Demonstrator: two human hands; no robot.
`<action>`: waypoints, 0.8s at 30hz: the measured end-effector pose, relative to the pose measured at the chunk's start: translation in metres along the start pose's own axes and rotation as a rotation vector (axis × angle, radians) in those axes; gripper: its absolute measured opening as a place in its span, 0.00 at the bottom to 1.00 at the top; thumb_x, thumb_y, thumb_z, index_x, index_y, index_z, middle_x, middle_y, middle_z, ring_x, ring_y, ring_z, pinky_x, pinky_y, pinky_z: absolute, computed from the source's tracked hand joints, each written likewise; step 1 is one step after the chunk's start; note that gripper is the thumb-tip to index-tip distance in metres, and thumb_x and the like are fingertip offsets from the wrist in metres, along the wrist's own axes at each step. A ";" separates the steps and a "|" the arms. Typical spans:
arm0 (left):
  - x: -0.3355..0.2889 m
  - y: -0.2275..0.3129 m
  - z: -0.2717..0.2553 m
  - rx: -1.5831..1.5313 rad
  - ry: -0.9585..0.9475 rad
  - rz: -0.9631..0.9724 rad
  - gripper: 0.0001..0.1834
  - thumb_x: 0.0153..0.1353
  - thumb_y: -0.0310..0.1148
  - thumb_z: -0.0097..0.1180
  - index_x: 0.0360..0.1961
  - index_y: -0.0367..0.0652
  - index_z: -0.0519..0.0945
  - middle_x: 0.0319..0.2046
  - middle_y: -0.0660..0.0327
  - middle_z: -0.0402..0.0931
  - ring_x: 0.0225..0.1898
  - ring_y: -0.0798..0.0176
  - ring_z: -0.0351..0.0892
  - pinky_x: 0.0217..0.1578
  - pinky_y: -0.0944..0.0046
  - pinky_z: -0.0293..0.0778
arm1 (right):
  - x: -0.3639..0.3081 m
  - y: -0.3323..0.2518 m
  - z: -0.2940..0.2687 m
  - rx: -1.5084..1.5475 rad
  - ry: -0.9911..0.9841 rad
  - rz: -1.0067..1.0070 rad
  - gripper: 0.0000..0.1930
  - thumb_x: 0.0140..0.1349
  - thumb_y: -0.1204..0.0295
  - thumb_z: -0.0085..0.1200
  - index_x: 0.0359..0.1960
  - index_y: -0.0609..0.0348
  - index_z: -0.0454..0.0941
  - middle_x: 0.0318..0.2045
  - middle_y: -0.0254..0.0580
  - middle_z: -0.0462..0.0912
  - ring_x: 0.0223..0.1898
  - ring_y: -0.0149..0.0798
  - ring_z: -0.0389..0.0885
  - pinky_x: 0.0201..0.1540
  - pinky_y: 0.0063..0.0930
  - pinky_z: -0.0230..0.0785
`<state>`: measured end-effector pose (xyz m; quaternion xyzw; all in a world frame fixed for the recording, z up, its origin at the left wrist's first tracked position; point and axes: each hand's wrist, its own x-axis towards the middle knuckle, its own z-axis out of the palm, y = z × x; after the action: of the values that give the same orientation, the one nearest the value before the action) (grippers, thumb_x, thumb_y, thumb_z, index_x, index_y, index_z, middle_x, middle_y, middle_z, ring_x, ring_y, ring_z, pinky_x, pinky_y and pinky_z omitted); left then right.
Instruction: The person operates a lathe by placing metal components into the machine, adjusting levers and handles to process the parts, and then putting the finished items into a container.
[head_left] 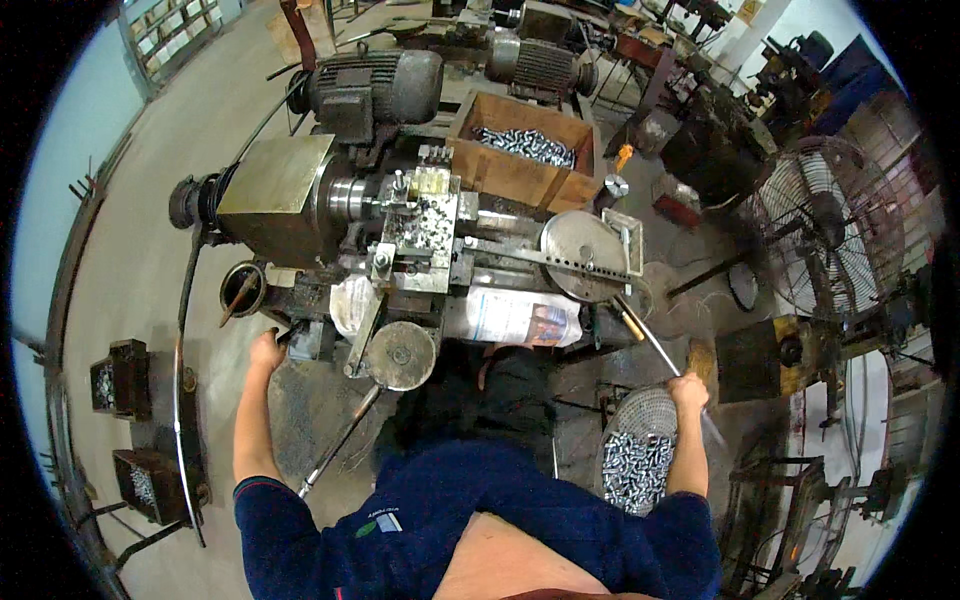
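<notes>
My right hand (688, 392) is closed around a long metal lever rod (655, 345), which runs up to a round metal disc (585, 250) on the right of a small lathe-like machine. My left hand (264, 352) is closed at the machine's left front, beside a small grey metal box (306, 340). A dark piece shows at its fingertips, too small to name. Between the hands stands the machine's slide block (420, 225), covered in metal chips, facing the spindle chuck (348, 198). A second lever (340, 440) slants down from a smaller disc (402, 356), with neither hand on it.
A wooden box (520, 182) of small shiny metal parts stands behind the machine. More such parts fill a basket (640, 415) near my right forearm. A large fan (828, 225) stands at right, metal bins (130, 375) at left. An electric motor (375, 85) sits behind.
</notes>
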<state>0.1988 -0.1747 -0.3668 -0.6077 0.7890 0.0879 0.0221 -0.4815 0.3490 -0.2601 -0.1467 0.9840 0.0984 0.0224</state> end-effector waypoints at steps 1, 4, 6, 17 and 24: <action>0.002 0.000 0.000 0.001 -0.022 0.040 0.21 0.54 0.41 0.56 0.47 0.41 0.77 0.39 0.49 0.79 0.40 0.47 0.79 0.42 0.53 0.74 | 0.015 -0.004 -0.005 -0.093 0.084 0.027 0.24 0.46 0.60 0.52 0.46 0.56 0.76 0.41 0.48 0.80 0.45 0.53 0.78 0.51 0.51 0.66; 0.010 -0.001 0.007 0.112 -0.138 0.104 0.21 0.55 0.47 0.55 0.42 0.40 0.77 0.34 0.48 0.79 0.38 0.47 0.79 0.39 0.51 0.74 | 0.019 -0.014 -0.007 -0.020 0.286 -0.049 0.28 0.44 0.61 0.53 0.51 0.57 0.72 0.50 0.50 0.74 0.55 0.53 0.70 0.61 0.51 0.54; 0.013 0.005 0.022 0.117 -0.097 0.077 0.22 0.56 0.49 0.54 0.39 0.39 0.77 0.34 0.47 0.79 0.38 0.46 0.79 0.38 0.51 0.75 | 0.005 -0.017 0.000 0.046 0.445 -0.146 0.34 0.39 0.60 0.56 0.54 0.57 0.70 0.53 0.52 0.72 0.57 0.53 0.67 0.64 0.50 0.48; 0.008 0.007 0.061 0.241 -0.140 0.005 0.21 0.55 0.49 0.53 0.40 0.43 0.73 0.35 0.50 0.80 0.37 0.48 0.80 0.37 0.50 0.75 | -0.040 -0.049 0.000 0.483 0.294 -0.288 0.22 0.37 0.67 0.55 0.38 0.60 0.81 0.38 0.53 0.81 0.42 0.53 0.77 0.51 0.39 0.67; -0.001 0.010 0.045 -0.032 -0.152 -0.090 0.23 0.54 0.48 0.56 0.45 0.43 0.74 0.38 0.50 0.79 0.41 0.48 0.79 0.40 0.51 0.74 | -0.033 -0.106 -0.070 0.611 0.338 -0.458 0.22 0.36 0.69 0.55 0.38 0.62 0.81 0.36 0.55 0.81 0.43 0.55 0.77 0.49 0.40 0.68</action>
<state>0.1866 -0.1635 -0.4097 -0.6343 0.7555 0.1453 0.0758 -0.4195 0.2452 -0.2091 -0.3623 0.8997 -0.2313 -0.0757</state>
